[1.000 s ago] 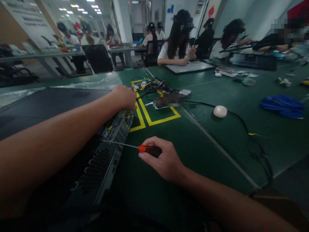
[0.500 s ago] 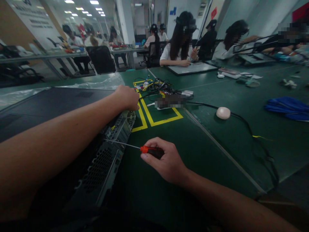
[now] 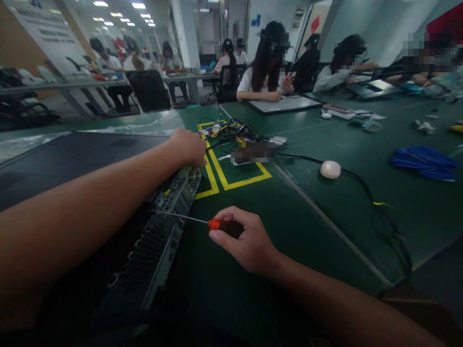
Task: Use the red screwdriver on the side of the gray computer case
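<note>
The right hand point(image 3: 249, 241) grips a screwdriver point(image 3: 228, 228). Beside the left hand point(image 3: 188, 147), whose finger hold is unclear, lies a computer case point(image 3: 77, 156).

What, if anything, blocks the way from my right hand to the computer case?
Nothing visible does. The screwdriver in your right hand spans the gap to the vented computer case; your left hand is farther away, clear of that line. The tip's contact is too dark to tell.
</note>
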Demonstrator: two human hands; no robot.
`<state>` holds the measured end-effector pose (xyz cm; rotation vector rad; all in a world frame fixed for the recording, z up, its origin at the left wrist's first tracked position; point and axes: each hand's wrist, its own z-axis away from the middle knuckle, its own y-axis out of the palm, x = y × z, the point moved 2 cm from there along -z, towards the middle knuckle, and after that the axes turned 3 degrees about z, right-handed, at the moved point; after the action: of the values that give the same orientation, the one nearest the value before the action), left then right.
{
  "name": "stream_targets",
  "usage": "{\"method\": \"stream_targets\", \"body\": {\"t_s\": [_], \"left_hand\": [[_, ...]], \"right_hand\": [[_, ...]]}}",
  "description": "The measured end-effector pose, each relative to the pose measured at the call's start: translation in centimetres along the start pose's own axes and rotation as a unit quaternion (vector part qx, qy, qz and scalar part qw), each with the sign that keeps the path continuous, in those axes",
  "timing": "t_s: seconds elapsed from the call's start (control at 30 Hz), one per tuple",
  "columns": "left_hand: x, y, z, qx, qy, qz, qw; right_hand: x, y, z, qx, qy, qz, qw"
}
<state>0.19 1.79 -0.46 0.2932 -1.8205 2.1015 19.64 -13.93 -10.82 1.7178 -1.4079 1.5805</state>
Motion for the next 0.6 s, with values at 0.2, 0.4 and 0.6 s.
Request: {"method": "stream_targets", "body": {"t_s": [0.2, 0.4, 0.6], "left_hand": [[0.03, 0.06, -0.08, 0.004, 0.002, -0.010, 1.000], [-0.06, -0.16, 0.14, 0.007, -0.008, 0.016, 1.000], [-0.04, -0.18, 0.19, 0.001, -0.003, 0.011, 1.000]], "right_hand": [[0.21, -0.17, 0.07, -0.003, -0.007, 0.007, 1.000], [0.20, -0.13, 0.15, 0.009, -0.016, 0.017, 1.000], [0.39, -0.29, 0.02, 0.023, -0.015, 0.034, 0.999]]}}
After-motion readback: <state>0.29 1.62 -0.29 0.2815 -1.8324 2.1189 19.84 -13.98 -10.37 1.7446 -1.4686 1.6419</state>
